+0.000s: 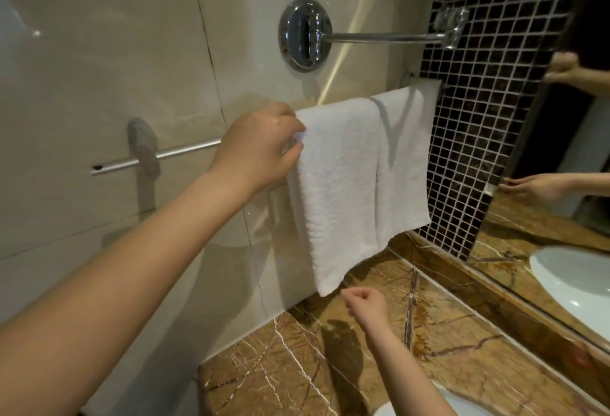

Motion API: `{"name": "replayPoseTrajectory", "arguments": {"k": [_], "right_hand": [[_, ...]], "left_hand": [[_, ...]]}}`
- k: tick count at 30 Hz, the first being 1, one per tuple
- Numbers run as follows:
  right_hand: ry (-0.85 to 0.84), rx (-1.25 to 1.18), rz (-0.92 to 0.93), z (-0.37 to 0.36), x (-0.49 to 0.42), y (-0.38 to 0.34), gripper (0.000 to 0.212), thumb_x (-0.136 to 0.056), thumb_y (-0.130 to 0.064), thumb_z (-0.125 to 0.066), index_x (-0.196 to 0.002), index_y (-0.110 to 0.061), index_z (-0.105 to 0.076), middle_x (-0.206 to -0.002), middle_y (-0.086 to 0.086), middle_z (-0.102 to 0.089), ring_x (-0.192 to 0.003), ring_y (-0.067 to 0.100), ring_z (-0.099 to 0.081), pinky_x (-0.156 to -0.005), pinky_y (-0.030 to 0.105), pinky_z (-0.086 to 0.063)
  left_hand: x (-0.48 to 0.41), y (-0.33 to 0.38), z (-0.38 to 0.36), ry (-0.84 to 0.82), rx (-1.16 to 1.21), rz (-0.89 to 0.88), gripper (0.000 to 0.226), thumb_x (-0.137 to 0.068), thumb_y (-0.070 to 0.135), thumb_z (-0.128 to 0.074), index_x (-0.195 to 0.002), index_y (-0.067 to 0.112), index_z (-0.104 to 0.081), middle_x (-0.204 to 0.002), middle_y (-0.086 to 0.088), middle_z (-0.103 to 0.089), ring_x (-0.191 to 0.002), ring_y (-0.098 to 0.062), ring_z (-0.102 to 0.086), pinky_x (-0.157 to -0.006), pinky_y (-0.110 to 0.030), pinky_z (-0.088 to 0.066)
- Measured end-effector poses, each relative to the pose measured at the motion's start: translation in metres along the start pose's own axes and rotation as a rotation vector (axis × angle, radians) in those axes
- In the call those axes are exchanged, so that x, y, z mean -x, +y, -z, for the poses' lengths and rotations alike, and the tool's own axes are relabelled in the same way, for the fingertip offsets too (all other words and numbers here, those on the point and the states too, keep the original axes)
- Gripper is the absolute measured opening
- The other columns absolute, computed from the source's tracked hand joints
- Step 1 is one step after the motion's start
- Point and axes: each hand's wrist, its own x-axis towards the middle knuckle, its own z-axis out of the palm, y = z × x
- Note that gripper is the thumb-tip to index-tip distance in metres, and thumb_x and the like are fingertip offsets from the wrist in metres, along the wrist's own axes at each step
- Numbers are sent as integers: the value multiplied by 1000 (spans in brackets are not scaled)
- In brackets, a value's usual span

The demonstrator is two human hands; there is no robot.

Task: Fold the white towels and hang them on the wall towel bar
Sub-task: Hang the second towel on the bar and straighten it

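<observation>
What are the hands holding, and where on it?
The left hand pinches the left white towel at its upper left edge, by the towel bar. The right hand, curled, holds nothing.

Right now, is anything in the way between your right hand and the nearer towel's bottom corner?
Nothing visible. The right hand hovers just below the lower corner of the nearer towel, with only air between. The left hand pinches its top edge at the towel bar.

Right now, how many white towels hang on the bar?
2. The first towel hangs on the bar, its top edge pinched by the left hand; the second towel hangs beside it, nearer the dark tiles. No others show.
</observation>
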Motion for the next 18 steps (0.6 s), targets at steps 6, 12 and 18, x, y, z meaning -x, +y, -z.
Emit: {"name": "replayPoseTrajectory", "arguments": {"k": [6,12,18], "right_hand": [[263,654,425,41,38,-91,48,-94,-46,-49,-132,-17,-49,-127,5,-57,-113,21,-56,-87,35,-48],[519,887,828,77,91,-214,55,-96,-51,-37,-140,-19,-41,-134,6,-52,-123,25,-49,-99,45,-42],[601,941,934,91,139,-269,55,-95,-54,-33,-139,-22,-43,-139,4,-49,-132,22,-40,-107,53,-33]], "left_hand": [[6,6,21,-185,-16,113,59,-81,49,-44,-127,15,-58,-131,-12,-55,-119,-31,-52,-92,-40,-42],[-2,8,63,-169,-34,181,58,-93,54,-36,-143,25,-39,-153,-7,-30,-140,-25,-29,-108,-37,-27],[5,23,105,-203,-18,175,55,-95,56,-31,-145,32,-33,-152,-3,-31,-140,-21,-27,-106,-36,-27]]}}
